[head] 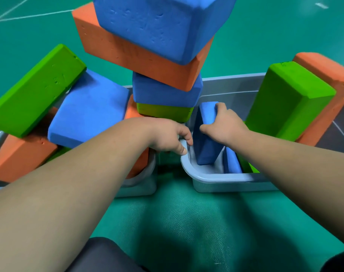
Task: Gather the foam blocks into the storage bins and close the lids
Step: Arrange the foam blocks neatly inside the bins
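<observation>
The left storage bin (136,190) is the biggest mass here. It is heaped far above its rim with foam blocks, so its lid could not shut as things lie, I judge. A leaning tower (163,75) of blue, orange, blue and yellow-green blocks rises from its right end, and its top pieces are skewed and overhang those beneath. Beside the tower a long green block (35,89) lies tilted on a blue slab (88,108) and an orange block (20,156). The right storage bin (222,178) stands just beside the left one and has spare room along its left wall. A tall green block (288,99) leans in it against an orange one (324,75), both poking above the rim. At its left end stands a tilted blue block (206,138), with a second blue block (232,163) on edge just beside it. On edge, the blocks probably pack tighter. The right hand (224,124) is clamped over the tilted block's top edge, fingers on one face and thumb on the other, seemingly seating it. The left hand (167,136) curls over that bin's near-left corner rim, likely to steady the bin. No lid can be picked out. Both bins sit on a green sports floor (186,222) with a fine woven texture, and thin white court lines (30,15) cross it far off.
</observation>
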Available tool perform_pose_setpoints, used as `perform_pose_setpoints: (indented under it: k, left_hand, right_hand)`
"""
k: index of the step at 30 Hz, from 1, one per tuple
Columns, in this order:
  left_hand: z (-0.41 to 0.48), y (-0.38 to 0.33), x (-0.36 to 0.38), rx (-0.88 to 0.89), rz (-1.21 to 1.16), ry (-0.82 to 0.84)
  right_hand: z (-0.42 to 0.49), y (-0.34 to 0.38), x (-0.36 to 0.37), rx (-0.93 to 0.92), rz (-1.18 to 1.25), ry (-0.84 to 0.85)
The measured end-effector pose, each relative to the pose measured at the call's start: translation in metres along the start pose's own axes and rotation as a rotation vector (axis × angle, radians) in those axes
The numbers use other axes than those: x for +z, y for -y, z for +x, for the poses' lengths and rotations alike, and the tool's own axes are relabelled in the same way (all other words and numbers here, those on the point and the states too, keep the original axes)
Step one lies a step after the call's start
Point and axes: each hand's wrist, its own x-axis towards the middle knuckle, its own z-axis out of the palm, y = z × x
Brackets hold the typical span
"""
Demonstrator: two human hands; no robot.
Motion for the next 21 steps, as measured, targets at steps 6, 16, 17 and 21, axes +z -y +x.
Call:
perform_pose_setpoints:
  k: [6,16,17,21]
  left_hand:
    - [-0.003,-0.002,0.0,-0.009,0.031,0.004]
    - [-0.001,0.005,0.001,-0.005,0.017,0.015]
    - [0.0,0.005,0.001,-0.004,0.013,0.014]
    - [0.001,0.005,0.001,0.006,0.004,0.011]
  right_hand:
    - [0.005,0.007,0.004,-0.078,0.02,-0.015]
    - [0.02,0.0,0.018,-0.136,0.013,-0.024]
    - [0.02,-0.001,0.018,-0.127,0.009,-0.022]
    - [0.017,-0.004,0.015,-0.112,-0.013,0.007]
